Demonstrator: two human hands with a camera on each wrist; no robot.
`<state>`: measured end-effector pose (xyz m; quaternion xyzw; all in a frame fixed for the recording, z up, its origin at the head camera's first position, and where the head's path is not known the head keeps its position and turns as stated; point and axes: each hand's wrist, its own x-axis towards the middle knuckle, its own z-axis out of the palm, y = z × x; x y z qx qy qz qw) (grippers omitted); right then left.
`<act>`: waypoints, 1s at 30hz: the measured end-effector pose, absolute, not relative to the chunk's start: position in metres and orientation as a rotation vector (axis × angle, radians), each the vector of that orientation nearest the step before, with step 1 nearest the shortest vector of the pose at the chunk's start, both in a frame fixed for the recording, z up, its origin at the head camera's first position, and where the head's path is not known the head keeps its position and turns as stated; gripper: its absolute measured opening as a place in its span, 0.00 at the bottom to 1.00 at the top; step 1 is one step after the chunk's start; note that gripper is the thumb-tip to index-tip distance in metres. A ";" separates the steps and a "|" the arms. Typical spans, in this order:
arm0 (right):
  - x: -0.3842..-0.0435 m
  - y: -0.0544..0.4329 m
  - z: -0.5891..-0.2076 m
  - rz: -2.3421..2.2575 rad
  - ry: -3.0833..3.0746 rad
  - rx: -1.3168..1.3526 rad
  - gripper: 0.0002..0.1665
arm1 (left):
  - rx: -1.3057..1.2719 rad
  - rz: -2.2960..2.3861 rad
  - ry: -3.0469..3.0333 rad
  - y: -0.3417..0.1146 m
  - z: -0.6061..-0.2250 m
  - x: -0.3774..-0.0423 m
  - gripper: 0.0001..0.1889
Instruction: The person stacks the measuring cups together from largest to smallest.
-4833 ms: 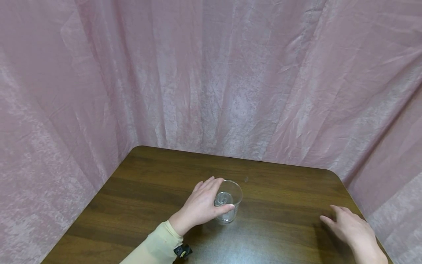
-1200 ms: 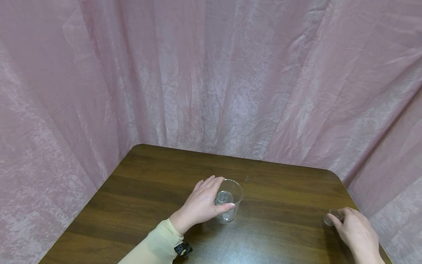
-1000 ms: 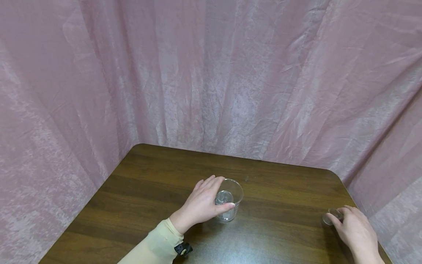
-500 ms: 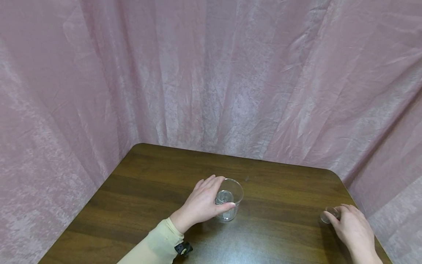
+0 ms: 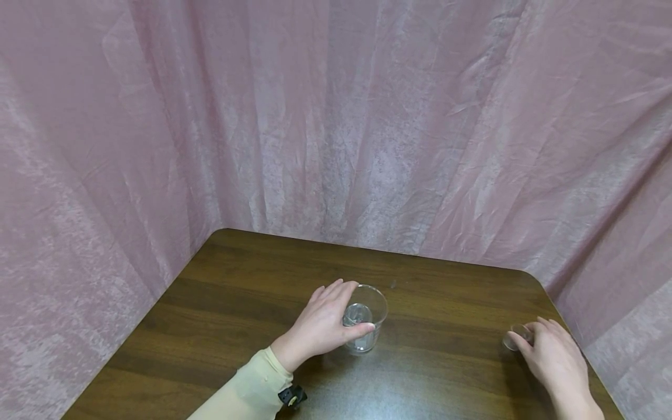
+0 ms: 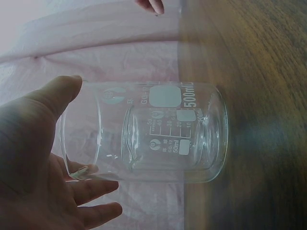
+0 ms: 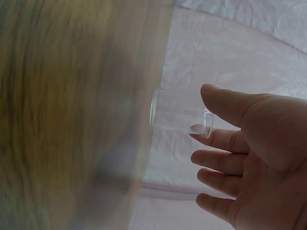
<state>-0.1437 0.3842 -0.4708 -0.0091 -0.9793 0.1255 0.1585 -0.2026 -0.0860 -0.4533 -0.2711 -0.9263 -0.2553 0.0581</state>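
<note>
My left hand (image 5: 322, 321) rests round the rim of a large clear glass beaker (image 6: 158, 175), marked 500ml, thumb on the near side and fingers on the far side. It stands upright on the wooden table. Nested inside are smaller glass beakers (image 6: 165, 143); one bears a 50ml mark, and how many there are is hard to tell. At the right, my right hand (image 5: 556, 356) pinches a small clear glass beaker (image 7: 180, 110) near its rim between thumb and index finger, the other fingers spread. That beaker appears raised off the table; I see no marks on it.
The brown wooden table (image 5: 252, 280) has rounded far corners. Pink velvety curtains (image 5: 336, 128) hang behind it and on both sides. A small smudge or clear speck (image 5: 393, 284) lies beyond the large beaker. A dark watch-like band (image 5: 291, 396) is at my left wrist.
Earlier my right hand was open with nothing seen in it; then it took hold of the small beaker. Over the last second it moved left and slightly away. My left hand has stayed put.
</note>
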 end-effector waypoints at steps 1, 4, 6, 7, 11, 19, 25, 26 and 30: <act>-0.145 0.382 -0.471 0.358 -2.794 -0.021 0.30 | -0.822 -0.774 -2.807 -0.086 -0.453 -0.202 0.51; -0.147 0.377 -0.468 0.347 -2.788 -0.003 0.30 | -0.823 -0.773 -2.803 -0.086 -0.453 -0.203 0.51; -0.148 0.374 -0.467 0.339 -2.786 0.007 0.30 | -0.823 -0.773 -2.802 -0.086 -0.453 -0.203 0.50; -0.148 0.373 -0.466 0.336 -2.790 0.011 0.31 | -0.824 -0.774 -2.803 -0.086 -0.453 -0.203 0.51; -0.148 0.368 -0.463 0.342 -2.789 0.023 0.30 | -0.824 -0.775 -2.804 -0.086 -0.453 -0.202 0.50; -0.152 0.355 -0.458 0.355 -2.766 0.055 0.30 | -0.820 -0.785 -2.802 -0.085 -0.451 -0.200 0.49; -0.156 0.344 -0.451 0.347 -2.768 0.060 0.29 | -0.814 -0.781 -2.811 -0.085 -0.451 -0.200 0.49; -0.158 0.342 -0.449 0.343 -2.773 0.061 0.29 | -0.815 -0.780 -2.810 -0.085 -0.451 -0.200 0.50; -0.161 0.337 -0.446 0.334 -2.805 0.069 0.29 | -0.816 -0.770 -2.812 -0.085 -0.450 -0.200 0.50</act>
